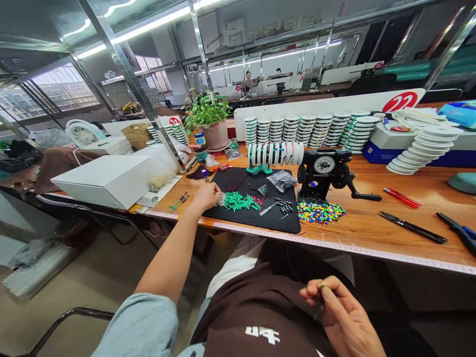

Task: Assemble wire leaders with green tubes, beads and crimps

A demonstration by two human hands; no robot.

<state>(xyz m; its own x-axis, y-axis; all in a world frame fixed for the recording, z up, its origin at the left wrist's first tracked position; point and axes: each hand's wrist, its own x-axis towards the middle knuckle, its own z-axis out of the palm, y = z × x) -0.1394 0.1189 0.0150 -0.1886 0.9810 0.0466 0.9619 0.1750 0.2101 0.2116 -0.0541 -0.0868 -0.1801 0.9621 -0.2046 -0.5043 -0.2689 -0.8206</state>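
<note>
My left hand (208, 196) reaches onto the black mat (256, 225), its fingers curled down at a small heap of silvery beads (222, 199). What the fingertips pinch there is hidden. Beside that heap lie many green tubes (241, 201), with a few red pieces (257, 202) at their right end. Above my lap, my right hand (344, 315) is closed in a pinch. A faint thin line (293, 271) runs to its fingertips, and something small and dark shows under the thumb. Grey-black floats (284, 204) and a clear bag of small dark pieces (281, 181) are also on the mat.
A black hand-cranked winder (323, 171) carries white spools (275, 153). Multicoloured beads (322, 212) lie below it. Tweezers (412, 227), a red pen (402, 197) and pliers (459, 233) are to the right. Left stands a white box (102, 181); behind are stacked spools (290, 131) and a potted plant (215, 131).
</note>
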